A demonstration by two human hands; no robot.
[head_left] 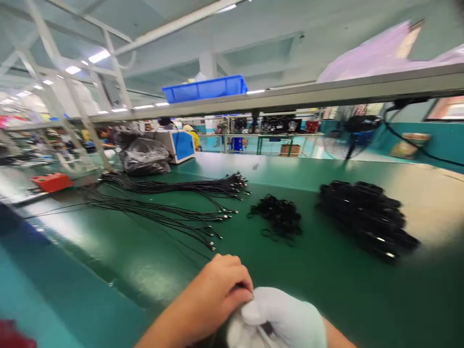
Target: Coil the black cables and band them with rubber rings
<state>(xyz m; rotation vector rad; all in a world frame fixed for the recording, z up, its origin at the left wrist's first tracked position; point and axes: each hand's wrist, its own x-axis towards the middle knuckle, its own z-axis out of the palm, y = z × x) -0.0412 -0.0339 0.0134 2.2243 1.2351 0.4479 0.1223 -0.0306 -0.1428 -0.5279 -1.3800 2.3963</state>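
Observation:
At the bottom of the head view my bare left hand (226,290) is closed, its thumb and fingers pressed together against my right hand. My right hand (281,316) wears a white glove, and its fingers are curled inward. Something dark shows in part between the gloved fingers, too hidden to name. Beyond my hands, black cables (170,212) with small metal connector ends lie in loose bundles on the green tabletop (326,309). Right of the cables is a heap of thin black bands (277,215). Farther right sits a pile of coiled black cables (362,212), somewhat blurred.
A shelf (290,98) crosses above the table and bears a blue bin (206,89). At the back left are a black plastic bag (145,157) and a blue-and-white box (179,145). An orange-red object (52,182) lies far left. A fan (339,137) stands behind the table.

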